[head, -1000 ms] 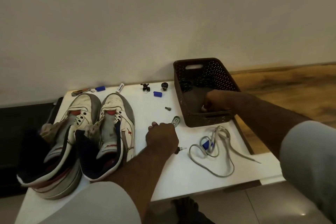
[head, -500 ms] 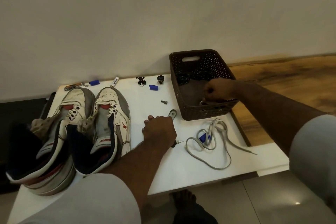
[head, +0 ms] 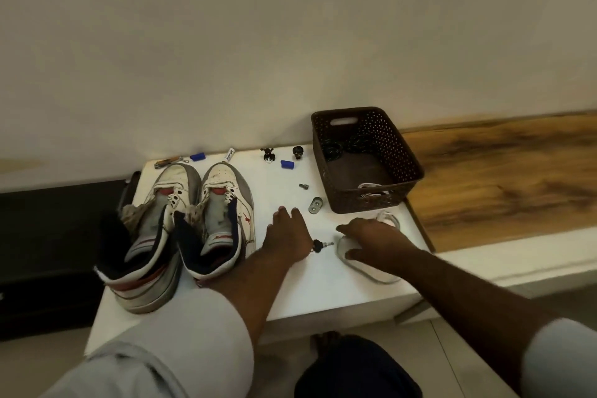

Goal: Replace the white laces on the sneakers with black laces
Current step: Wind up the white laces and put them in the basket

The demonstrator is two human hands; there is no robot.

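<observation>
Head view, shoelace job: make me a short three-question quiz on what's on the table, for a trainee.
1. True or false: the sneakers have laces threaded through their eyelets.
2. Which hand rests on the white lace lying on the table? A left hand, B right hand
3. Fill in: the dark laces lie inside the brown ____.

Key: 1 false; 2 B; 3 basket.

White sneakers [head: 181,223] carry grey, red and navy panels; the basket [head: 400,168] is dark brown, dotted with holes; the table [head: 323,284] is white.
</observation>
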